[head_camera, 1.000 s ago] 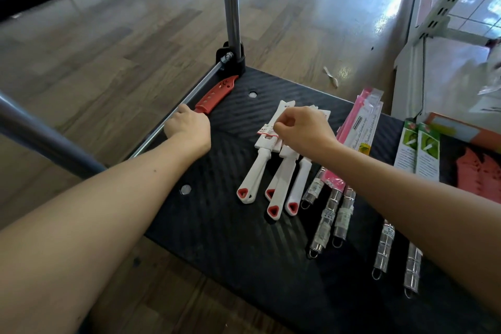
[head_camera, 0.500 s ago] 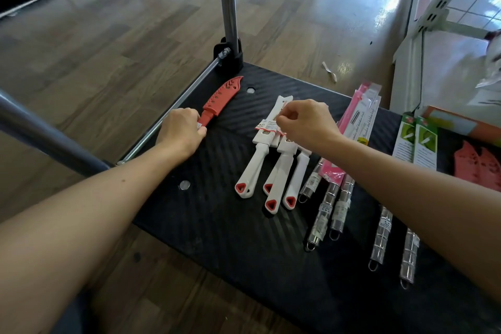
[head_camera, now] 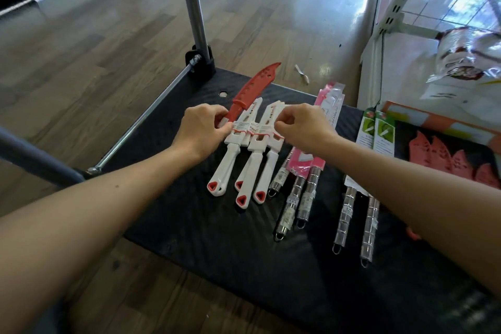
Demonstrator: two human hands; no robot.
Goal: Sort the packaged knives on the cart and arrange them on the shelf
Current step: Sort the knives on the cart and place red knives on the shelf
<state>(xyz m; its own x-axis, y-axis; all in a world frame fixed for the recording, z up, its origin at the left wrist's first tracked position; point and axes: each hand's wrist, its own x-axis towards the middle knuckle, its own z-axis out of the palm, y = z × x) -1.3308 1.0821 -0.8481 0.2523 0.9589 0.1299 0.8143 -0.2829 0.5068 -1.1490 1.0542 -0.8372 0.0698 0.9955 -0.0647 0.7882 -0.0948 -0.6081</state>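
Two grips — left fingers [head_camera: 217, 130]: red knife [head_camera: 254, 84], handle hidden | right fingers [head_camera: 284, 123]: white knives [head_camera: 250, 171]

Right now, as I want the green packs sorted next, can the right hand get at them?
Probably yes: the green packs lie uncovered just right of the right hand, nothing on top. It pinches the white knives, though, and would have to let go first.

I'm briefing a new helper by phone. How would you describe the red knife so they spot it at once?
On the black cart, look toward the far-left corner post. At the left edge of the white knives, the left hand grips the red knife. It alone has a red sheath with small holes; its neighbours' sheaths are white.
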